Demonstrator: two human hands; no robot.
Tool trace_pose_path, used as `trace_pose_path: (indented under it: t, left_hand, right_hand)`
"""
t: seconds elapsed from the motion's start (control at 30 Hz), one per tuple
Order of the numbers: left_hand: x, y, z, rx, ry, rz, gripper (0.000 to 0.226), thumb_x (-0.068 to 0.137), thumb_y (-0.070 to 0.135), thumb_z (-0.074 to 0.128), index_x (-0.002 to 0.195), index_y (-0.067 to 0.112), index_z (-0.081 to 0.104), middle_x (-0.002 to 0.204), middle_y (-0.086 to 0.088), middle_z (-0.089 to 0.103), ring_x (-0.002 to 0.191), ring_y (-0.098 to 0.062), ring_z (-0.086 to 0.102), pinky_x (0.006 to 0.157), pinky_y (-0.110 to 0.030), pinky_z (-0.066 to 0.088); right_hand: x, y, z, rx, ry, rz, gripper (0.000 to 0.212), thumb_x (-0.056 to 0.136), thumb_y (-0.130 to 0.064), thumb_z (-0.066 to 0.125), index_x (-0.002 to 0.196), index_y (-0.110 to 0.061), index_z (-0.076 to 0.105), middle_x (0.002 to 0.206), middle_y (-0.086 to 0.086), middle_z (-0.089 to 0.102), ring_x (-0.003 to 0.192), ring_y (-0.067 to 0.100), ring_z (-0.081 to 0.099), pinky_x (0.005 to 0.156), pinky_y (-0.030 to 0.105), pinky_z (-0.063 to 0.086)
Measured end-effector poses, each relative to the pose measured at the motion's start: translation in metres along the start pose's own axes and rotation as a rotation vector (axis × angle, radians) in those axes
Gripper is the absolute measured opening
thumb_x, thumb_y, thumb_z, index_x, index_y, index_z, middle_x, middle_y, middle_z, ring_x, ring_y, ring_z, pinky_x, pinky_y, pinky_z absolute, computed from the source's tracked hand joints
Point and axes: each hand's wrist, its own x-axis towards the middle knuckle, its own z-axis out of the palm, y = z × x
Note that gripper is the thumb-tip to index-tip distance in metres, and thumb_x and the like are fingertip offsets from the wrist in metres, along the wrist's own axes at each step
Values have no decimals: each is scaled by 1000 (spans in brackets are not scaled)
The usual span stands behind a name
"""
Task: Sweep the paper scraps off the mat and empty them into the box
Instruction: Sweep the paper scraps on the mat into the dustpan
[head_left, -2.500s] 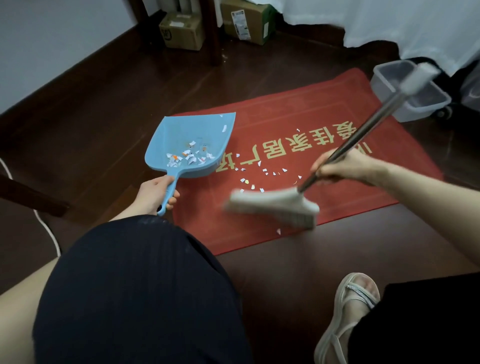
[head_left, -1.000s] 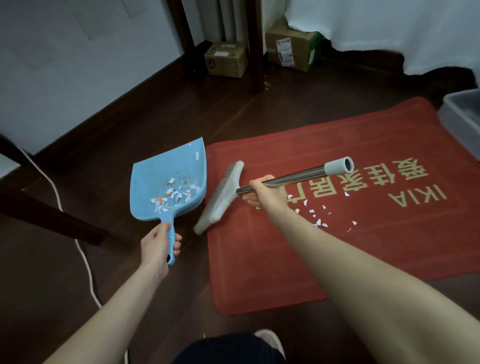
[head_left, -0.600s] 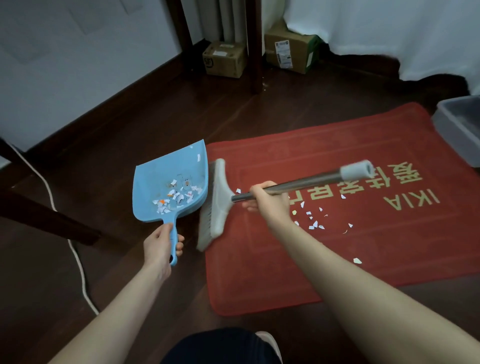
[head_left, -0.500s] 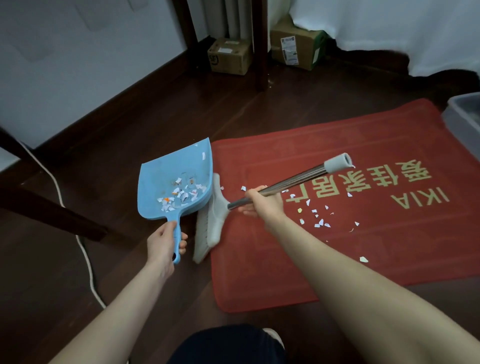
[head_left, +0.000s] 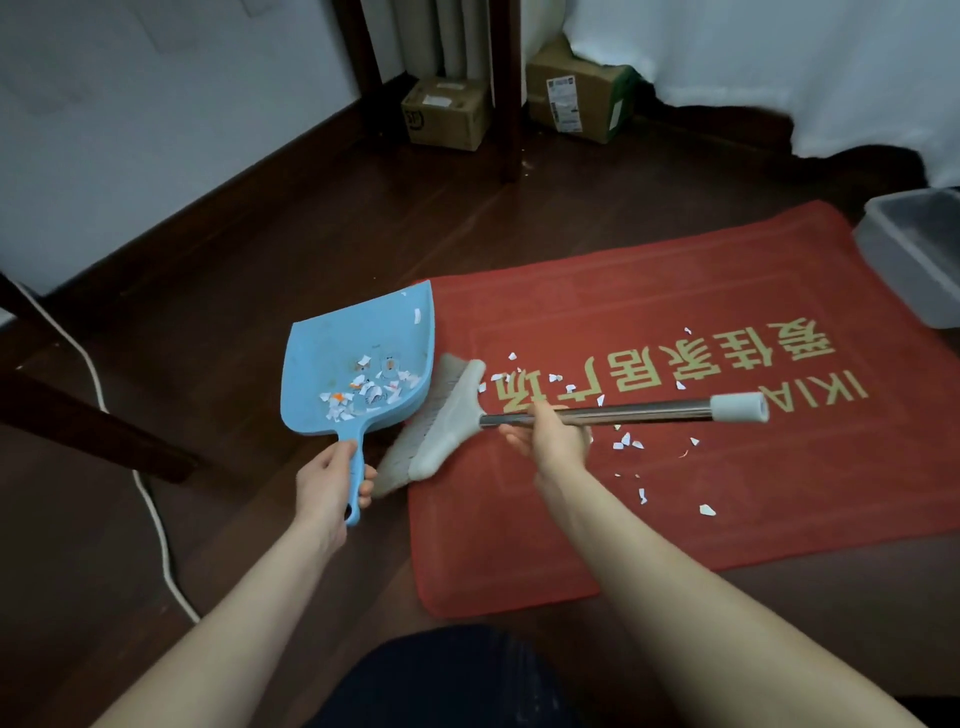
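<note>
Those paper scraps (head_left: 626, 441) look feather-light and flaky, so I'd guess they scatter at any hard flick and snag a bit on the mat's nap. Short, gentle strokes seem the way to go. They're strewn over the red mat (head_left: 727, 493), mostly at about 3 o'clock from the right hand (head_left: 553, 441), with a few strays out toward 4 o'clock. A pile already sits in the blue dustpan (head_left: 358, 364).

The left hand (head_left: 330, 480) is wrapped tight around the dustpan's handle, pan lip right at the mat's left edge. The right hand is closed around the broom (head_left: 441, 421) shaft, low down near the head, which probably gives good control. The bristles rest against the pan's right side.

The mat looks soft and thin, so it could bunch up if pushed. It lies on a dark wood floor. The grey box (head_left: 904, 249) sits at the mat's 2 o'clock corner, well apart from the pan, so carry the pan level. Cardboard boxes (head_left: 447, 111) sit against the far wall at 12, and a white cord (head_left: 156, 525) trails at 9.
</note>
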Motion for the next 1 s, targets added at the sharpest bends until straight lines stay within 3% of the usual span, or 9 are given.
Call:
trace_pose_path:
  t: [0.17, 0.23, 0.3, 0.43, 0.57, 0.67, 0.73, 0.87, 1.0]
  left_hand:
    - [-3, -1, 0, 70, -58, -6, 15, 98, 21, 49, 98, 11, 61, 68, -12, 55, 48, -16, 43, 33, -18, 35]
    - [-5, 0, 5, 80, -73, 6, 14, 98, 20, 49, 101, 11, 60, 68, -12, 55, 48, -17, 42, 33, -19, 35]
    - [-10, 0, 13, 85, -85, 16, 14, 98, 18, 48, 97, 10, 60, 67, -12, 54, 47, -17, 42, 32, -19, 34]
    - [-19, 3, 23, 81, -113, 26, 16, 98, 18, 48, 89, 11, 59, 66, -13, 53, 47, -17, 41, 32, -18, 33]
    - [-20, 3, 18, 105, -128, 43, 11, 99, 19, 48, 100, 14, 58, 67, -12, 54, 47, -17, 42, 30, -18, 34]
    - [-18, 2, 18, 117, -129, 42, 12, 99, 20, 49, 103, 15, 58, 68, -12, 55, 48, -16, 43, 32, -16, 35]
    - [-18, 1, 22, 122, -127, 36, 11, 99, 20, 48, 98, 16, 58, 68, -12, 55, 48, -16, 43, 32, -15, 35]
    - [-24, -2, 35, 131, -154, 47, 12, 98, 18, 49, 99, 12, 59, 67, -13, 55, 47, -18, 42, 31, -15, 34]
    - [-25, -1, 38, 154, -185, 49, 14, 97, 18, 50, 101, 10, 61, 65, -13, 55, 44, -16, 42, 31, -18, 34]
  right_hand:
    - [6, -26, -58, 123, 273, -94, 14, 84, -1, 58, 97, 3, 52, 82, 24, 66, 40, 15, 65, 45, 25, 57]
    - [-5, -33, -66, 64, 183, -171, 3, 86, 0, 56, 89, -1, 54, 76, 21, 66, 44, 16, 67, 49, 25, 58]
    - [-16, -31, -60, -8, 66, -201, 10, 89, 0, 54, 81, -6, 52, 69, 18, 64, 44, 14, 67, 46, 22, 56]
    - [-12, -22, -38, -117, -66, -74, 6, 88, -2, 56, 82, -2, 58, 71, 19, 66, 42, 16, 66, 41, 21, 52]
    - [4, -35, -66, -107, 137, -83, 26, 83, -6, 60, 102, 12, 59, 75, 24, 70, 41, 18, 67, 38, 20, 50]
    - [0, -50, -98, -49, 261, -166, 16, 84, -5, 58, 94, 7, 59, 58, 16, 67, 39, 15, 65, 38, 20, 50]
    - [-11, -52, -101, -65, 199, -235, 3, 86, -4, 56, 83, -3, 56, 55, 13, 65, 41, 14, 66, 40, 20, 50]
    - [-17, -49, -85, -119, 64, -181, 14, 87, -5, 56, 74, -7, 55, 54, 11, 65, 43, 16, 66, 46, 24, 54]
    - [1, -59, -94, -123, 154, -126, 18, 83, -8, 60, 95, 6, 59, 63, 16, 69, 41, 17, 66, 40, 21, 52]
